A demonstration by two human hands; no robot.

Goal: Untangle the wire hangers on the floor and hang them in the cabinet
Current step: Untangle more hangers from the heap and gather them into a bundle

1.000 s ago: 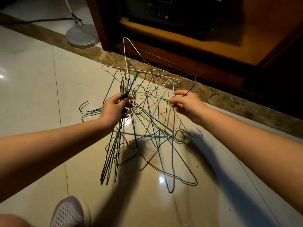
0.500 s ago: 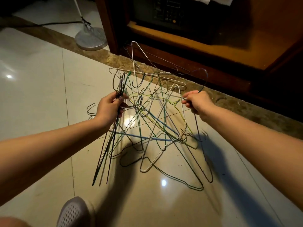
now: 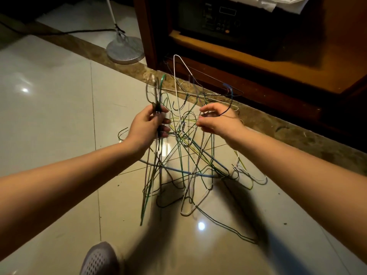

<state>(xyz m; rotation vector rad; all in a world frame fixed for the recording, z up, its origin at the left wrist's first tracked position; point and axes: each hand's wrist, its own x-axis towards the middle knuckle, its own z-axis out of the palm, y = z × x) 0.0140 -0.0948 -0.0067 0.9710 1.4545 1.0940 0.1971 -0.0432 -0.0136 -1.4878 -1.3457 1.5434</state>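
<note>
Wire hangers (image 3: 184, 147) tangled, multicoloured; left hand (image 3: 146, 126) grips some, right hand (image 3: 220, 120) grip unclear

Mid-floor (image 3: 49, 126), just before cabinet (image 3: 258, 80): tangle of wire hangers (image 3: 184, 147), upper part raised, lower ends on floor.
Left hand (image 3: 146, 126) at tangle's left side, gripping upright bundle of hangers.
Right hand (image 3: 218, 120) at tangle's right side, fingers among wires; hold unclear.
Lamp base (image 3: 125, 49) at floor's far edge, just left of cabinet; cable (image 3: 59, 32) trailing leftward from it.
Safe (image 3: 218, 16) inside cabinet, on shelf (image 3: 218, 46), behind tangle.
Shoe (image 3: 99, 259) at floor's near edge, below left forearm.
</note>
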